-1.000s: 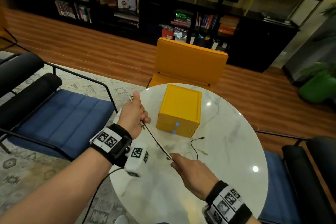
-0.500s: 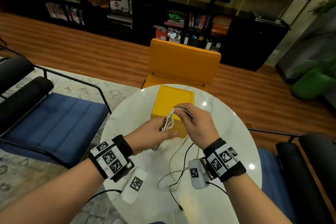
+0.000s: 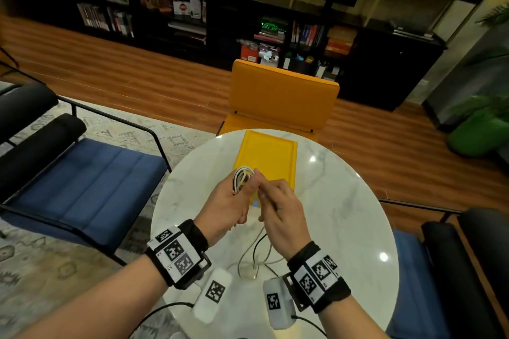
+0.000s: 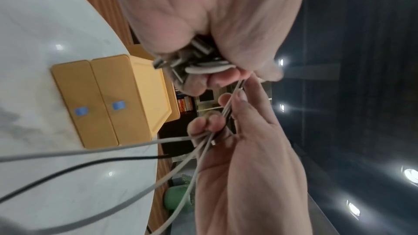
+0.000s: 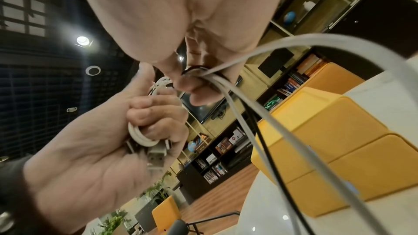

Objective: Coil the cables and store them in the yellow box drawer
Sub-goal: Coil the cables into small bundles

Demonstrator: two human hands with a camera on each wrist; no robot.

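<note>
My left hand [image 3: 230,202] grips a small coil of white cable [image 3: 242,177] over the near end of the yellow box [image 3: 271,154]. The coil [image 5: 139,136] sits in curled fingers, with a USB plug [image 5: 156,158] sticking out below. Close beside it on the right, my right hand [image 3: 278,208] pinches the loose white and black strands [image 5: 228,96]. These strands trail down to slack cable [image 3: 254,254] on the marble table [image 3: 347,209]. The box [image 4: 108,101] shows two drawer fronts with blue tabs, both flush.
A yellow chair [image 3: 283,96] stands behind the round table. A blue-cushioned chair [image 3: 91,173] is at the left and another [image 3: 410,278] at the right. A green pot [image 3: 479,135] sits on the wooden floor at far right.
A second ago the hands held one cable stretched apart. They then came together above the box, and the coil in the left hand now has more loops, with the right hand lower and closer.
</note>
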